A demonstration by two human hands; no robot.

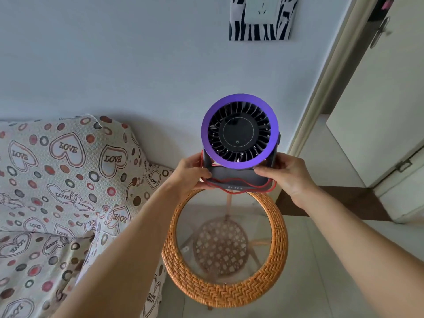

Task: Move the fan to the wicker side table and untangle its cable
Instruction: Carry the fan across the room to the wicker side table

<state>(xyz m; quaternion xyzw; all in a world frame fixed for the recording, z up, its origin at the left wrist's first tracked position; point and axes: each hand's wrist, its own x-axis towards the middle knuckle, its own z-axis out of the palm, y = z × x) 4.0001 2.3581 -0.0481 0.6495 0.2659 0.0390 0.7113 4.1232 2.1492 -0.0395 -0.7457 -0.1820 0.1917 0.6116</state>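
A small desk fan (239, 131) with a purple ring, black blades and a dark grey base is held upright over the far rim of the round wicker side table (223, 292). A red cable (238, 183) is wound around the fan's base and stand. My left hand (191, 172) grips the left side of the base, thumb on top. My right hand (285, 174) grips the right side. I cannot tell whether the base touches the table's rim or hangs just above it.
The table has a glass top and a woven lower shelf (220, 246). A sofa (59, 180) with a heart-print cover stands to its left, close by. A wall socket (262, 17) with a zebra-striped frame is above. A doorway (358, 111) opens at right.
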